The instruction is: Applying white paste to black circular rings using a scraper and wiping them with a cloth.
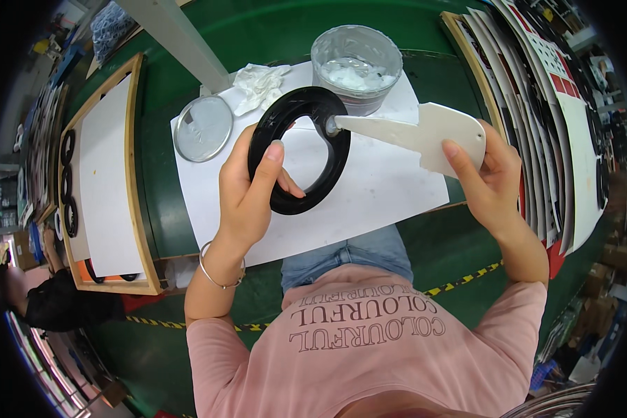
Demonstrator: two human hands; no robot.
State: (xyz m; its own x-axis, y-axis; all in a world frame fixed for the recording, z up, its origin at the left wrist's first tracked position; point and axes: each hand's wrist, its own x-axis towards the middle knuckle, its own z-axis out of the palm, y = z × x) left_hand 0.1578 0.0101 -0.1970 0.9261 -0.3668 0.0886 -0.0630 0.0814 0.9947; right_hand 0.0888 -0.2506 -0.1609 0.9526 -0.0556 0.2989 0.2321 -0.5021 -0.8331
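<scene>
My left hand is closed on a glossy black oval ring, holding it up above a white sheet. Its thumb lies on the near face of the ring, and some fingers show through the opening. In my right hand is a flat white spatula, pinched at its broad end. The narrow tip of the spatula touches the ring at its upper right inner edge, where a small whitish-clear smear shows. Just beyond the ring stands a clear round tub holding a whitish paste.
A round translucent lid and crumpled white tissue lie at the far left of the sheet. A grey post rises behind them. Wooden-framed trays stand left and right, the right one stacked with boards. Another person is at far left.
</scene>
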